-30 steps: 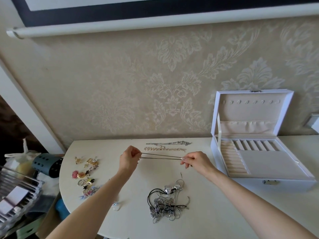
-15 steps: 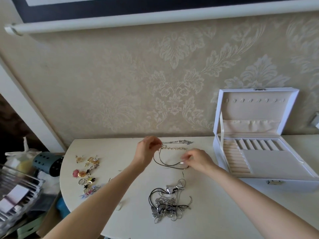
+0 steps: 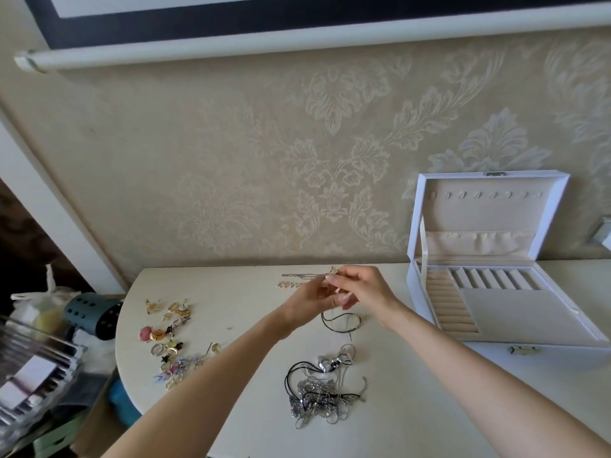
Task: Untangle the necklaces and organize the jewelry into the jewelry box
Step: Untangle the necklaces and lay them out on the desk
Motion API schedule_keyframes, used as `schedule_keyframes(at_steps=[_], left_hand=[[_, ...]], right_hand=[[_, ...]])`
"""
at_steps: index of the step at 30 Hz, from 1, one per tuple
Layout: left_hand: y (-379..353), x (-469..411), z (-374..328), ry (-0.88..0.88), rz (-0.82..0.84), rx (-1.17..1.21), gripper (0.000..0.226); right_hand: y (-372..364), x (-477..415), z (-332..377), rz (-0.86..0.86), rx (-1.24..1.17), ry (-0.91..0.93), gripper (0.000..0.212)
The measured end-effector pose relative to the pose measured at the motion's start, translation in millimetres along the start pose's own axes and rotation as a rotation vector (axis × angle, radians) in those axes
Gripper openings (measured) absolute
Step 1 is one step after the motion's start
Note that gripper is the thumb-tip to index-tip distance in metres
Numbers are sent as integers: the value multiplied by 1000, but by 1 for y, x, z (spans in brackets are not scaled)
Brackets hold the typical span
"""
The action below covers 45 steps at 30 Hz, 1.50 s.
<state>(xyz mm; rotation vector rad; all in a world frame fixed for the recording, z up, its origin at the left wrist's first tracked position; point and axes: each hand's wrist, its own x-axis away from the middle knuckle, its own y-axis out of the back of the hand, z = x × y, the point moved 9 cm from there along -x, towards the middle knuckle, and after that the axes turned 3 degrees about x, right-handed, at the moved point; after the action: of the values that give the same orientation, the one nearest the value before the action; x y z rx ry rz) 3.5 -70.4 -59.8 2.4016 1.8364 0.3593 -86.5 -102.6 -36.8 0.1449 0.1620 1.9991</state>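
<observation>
Left hand (image 3: 309, 300) and right hand (image 3: 365, 292), fingertips together, are pinching the cord (image 3: 344, 330); its loop is hanging just beneath them, between them and the tangle (image 3: 322, 393).

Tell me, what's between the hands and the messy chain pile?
In the head view, a black cord loop sits between the left hand, the right hand and the pile.

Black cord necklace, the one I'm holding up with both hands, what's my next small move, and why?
Probably carry the black cord necklace right to the open jewelry box. Its loop hangs from the left hand and right hand, apart from the tangled pile nearer you, and the box's compartments look empty.
</observation>
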Motion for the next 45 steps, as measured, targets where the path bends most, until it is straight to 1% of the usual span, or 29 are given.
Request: schedule_keyframes(at_steps=[1,2,4,7,8,10,12,17,21,23,28,30,33,35,40,45], left_hand=[[1,0,4,5,0,-54,28],[7,1,6,-1,-40,-85,19],[20,3,9,-18,-123,-64,26],[34,8,16,-8,-179,-23,33],[39,9,21,7,-200,-18,33],[52,12,33,39,-266,-2,33],[65,14,46,54,-331,24,30],[91,21,67,97,-521,115,20],[107,21,76,120,-675,141,6],[112,18,78,129,-727,105,6],[117,6,84,167,-780,-45,11],[118,3,85,185,-781,-120,13],[119,-3,84,213,-769,-339,14],[118,-5,83,238,-767,-446,11],[117,-4,81,269,-754,-514,16],[113,22,76,235,-786,-558,19]], right_hand=[[6,0,-1,-35,4,-2,17],[13,-1,-5,-77,-12,-15,16],[27,-2,-17,-157,-148,-86,18],[34,-2,-38,-225,-517,-226,21],[36,-2,-43,-251,-599,-250,22],[42,-1,-49,-297,-646,-267,22],[49,0,-55,-338,-578,-272,22],[62,7,-79,-455,-283,-313,16],[68,8,-91,-485,-97,-316,14],[69,3,-94,-486,-47,-303,14],[70,-11,-101,-478,86,-282,17],[69,-16,-98,-456,214,-222,20],[69,-21,-92,-455,449,-140,11],[68,-26,-92,-451,541,-124,9],[67,-33,-97,-439,616,-126,10],[66,-12,-85,-437,576,-68,12]])
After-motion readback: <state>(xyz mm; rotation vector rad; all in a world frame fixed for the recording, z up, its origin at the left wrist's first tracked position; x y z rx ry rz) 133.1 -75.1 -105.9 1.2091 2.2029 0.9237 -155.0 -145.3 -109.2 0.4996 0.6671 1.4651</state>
